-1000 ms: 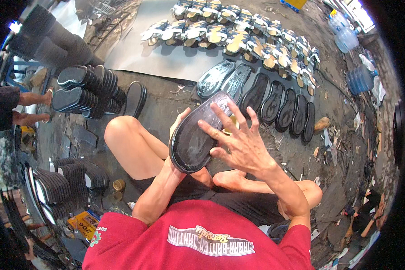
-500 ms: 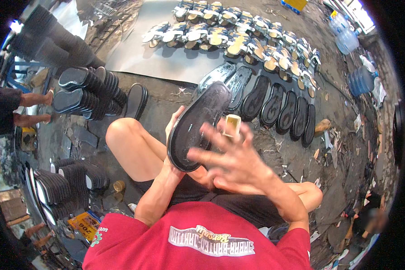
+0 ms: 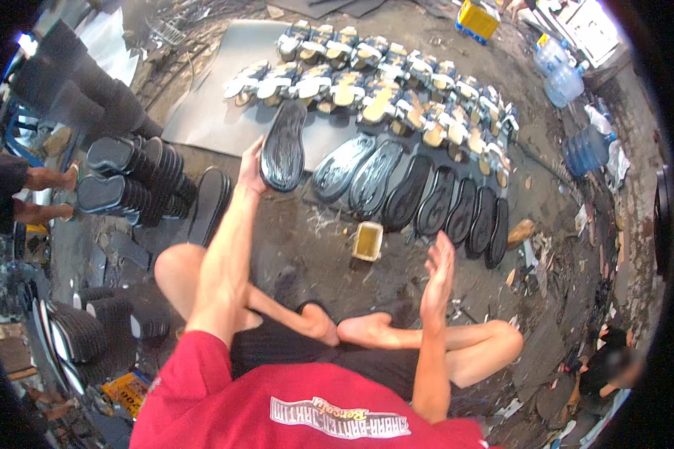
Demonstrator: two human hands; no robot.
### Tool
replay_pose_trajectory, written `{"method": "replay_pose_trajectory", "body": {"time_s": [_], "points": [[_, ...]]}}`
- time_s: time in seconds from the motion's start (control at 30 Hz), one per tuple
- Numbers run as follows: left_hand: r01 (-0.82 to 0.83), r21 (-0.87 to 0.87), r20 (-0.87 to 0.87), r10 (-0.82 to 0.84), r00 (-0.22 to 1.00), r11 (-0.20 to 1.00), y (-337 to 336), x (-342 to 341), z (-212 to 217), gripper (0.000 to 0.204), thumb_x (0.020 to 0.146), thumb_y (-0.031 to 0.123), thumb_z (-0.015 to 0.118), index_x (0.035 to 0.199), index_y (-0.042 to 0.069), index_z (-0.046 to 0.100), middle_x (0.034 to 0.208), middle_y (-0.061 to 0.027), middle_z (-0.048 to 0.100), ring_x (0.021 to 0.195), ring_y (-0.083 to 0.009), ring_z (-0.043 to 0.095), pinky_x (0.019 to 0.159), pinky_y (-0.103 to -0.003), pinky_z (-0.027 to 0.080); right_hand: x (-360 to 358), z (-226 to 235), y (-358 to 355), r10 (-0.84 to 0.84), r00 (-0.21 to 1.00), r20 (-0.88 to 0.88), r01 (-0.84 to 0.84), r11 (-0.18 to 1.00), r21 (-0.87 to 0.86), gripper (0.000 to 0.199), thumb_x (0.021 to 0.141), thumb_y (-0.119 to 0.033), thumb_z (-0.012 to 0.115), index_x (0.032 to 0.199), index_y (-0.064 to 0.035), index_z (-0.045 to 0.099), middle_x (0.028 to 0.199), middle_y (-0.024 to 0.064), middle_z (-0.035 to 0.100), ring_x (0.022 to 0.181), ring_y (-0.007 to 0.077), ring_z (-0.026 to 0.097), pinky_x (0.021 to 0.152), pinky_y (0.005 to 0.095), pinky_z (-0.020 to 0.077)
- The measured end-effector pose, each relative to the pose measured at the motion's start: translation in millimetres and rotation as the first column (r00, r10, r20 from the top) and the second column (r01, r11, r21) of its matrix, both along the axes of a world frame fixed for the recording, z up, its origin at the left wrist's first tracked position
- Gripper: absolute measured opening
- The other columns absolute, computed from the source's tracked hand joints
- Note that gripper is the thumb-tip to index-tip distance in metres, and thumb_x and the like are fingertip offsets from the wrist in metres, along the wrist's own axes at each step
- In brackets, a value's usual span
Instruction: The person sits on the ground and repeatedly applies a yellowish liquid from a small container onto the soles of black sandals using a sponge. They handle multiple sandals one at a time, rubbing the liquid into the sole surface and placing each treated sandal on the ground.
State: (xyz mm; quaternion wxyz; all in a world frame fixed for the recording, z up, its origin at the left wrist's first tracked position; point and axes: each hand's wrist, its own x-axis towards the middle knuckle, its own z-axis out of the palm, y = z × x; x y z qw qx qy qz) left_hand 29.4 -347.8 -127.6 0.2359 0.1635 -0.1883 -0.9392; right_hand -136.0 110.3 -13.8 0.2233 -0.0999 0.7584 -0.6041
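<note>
In my left hand (image 3: pixel 253 168) is a black shoe sole (image 3: pixel 284 146), gripped by its near left edge. It is held out in front of me, left of a row of soles, and its surface looks shiny. My right hand (image 3: pixel 438 280) is raised with fingers stretched out and holds nothing. The nearest thing to it is the row of black soles (image 3: pixel 436 200). At the left end of that row, two soles (image 3: pixel 344 167) have a wet gloss. A small open container (image 3: pixel 368 242) with yellowish liquid stands on the ground between my hands.
Several rows of sandal uppers with pale insoles (image 3: pixel 344 90) stand beyond, partly on a grey sheet (image 3: pixel 202 123). Stacked soles (image 3: pixel 116 194) are at the left. Blue water jugs (image 3: pixel 564 84), a yellow crate (image 3: pixel 478 20) and scraps lie around. Another person's legs (image 3: pixel 49 179) show at far left.
My left hand has carried the sole from above my lap forward and to the left. My right hand has left the sole and moved right. The liquid container now shows fully.
</note>
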Motion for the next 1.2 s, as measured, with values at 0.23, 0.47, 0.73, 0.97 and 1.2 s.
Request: {"method": "replay_pose_trajectory", "body": {"time_s": [0.23,0.47,0.73,0.97,1.2], "points": [[0.219,0.087,0.405,-0.235,0.884,0.972,-88.2,-17.5,-113.7,0.036,0.113,0.030,0.055,0.127,0.005,0.076,0.111,-0.0127,0.082,0.088,-0.0242,0.080,0.086,-0.044,0.066,31.5,-43.6,58.8,-0.156,0.978,0.139,0.134,0.979,0.152,0.061,0.116,-0.053,0.041,0.161,-0.0131,0.049,0.162,0.0113,0.051,0.124,0.0227,0.062,0.101,0.0372,0.0475],[0.214,-0.342,0.622,0.050,0.782,0.915,-83.5,-57.8,-130.7,0.029,0.103,0.017,0.068,0.129,0.004,0.075,0.108,-0.0068,0.080,0.091,-0.0170,0.074,0.079,-0.033,0.059,35.3,-44.3,65.6,-0.188,0.977,0.103,0.162,0.962,0.220,0.067,0.114,-0.060,0.042,0.161,-0.0118,0.047,0.159,0.0185,0.050,0.123,0.0243,0.064,0.098,0.0367,0.0508],[0.258,-0.627,0.651,0.313,0.692,0.735,-74.3,-62.2,-146.3,0.037,0.105,0.025,0.064,0.130,0.001,0.077,0.116,-0.0089,0.080,0.105,-0.0177,0.071,0.096,-0.032,0.054,33.0,-56.5,9.7,0.057,0.997,0.047,-0.063,0.989,0.135,0.063,0.115,-0.055,0.047,0.162,-0.0123,0.046,0.153,0.0200,0.055,0.113,0.0244,0.070,0.095,0.0381,0.0531],[0.696,-0.648,0.762,0.287,0.581,0.311,-93.0,-48.0,-93.2,0.055,0.104,0.040,0.068,0.141,0.000,0.068,0.126,-0.0239,0.078,0.120,-0.0346,0.074,0.104,-0.045,0.057,39.6,-20.9,-12.6,0.286,0.946,-0.154,-0.217,0.908,0.357,0.053,0.114,-0.037,0.058,0.155,-0.0041,0.053,0.153,0.0256,0.054,0.130,0.0349,0.064,0.109,0.0463,0.0525],[0.928,-0.350,0.818,0.442,0.368,-0.127,-114.5,107.1,51.1,0.095,0.083,0.049,0.090,0.155,-0.001,0.053,0.145,-0.0310,0.065,0.134,-0.0378,0.066,0.112,-0.047,0.054,24.2,-73.7,-34.7,0.658,0.602,-0.452,-0.274,0.702,0.657,0.048,0.104,-0.042,0.070,0.140,-0.0096,0.072,0.174,0.0273,0.029,0.157,0.0497,0.032,0.127,0.0583,0.0301]]}}
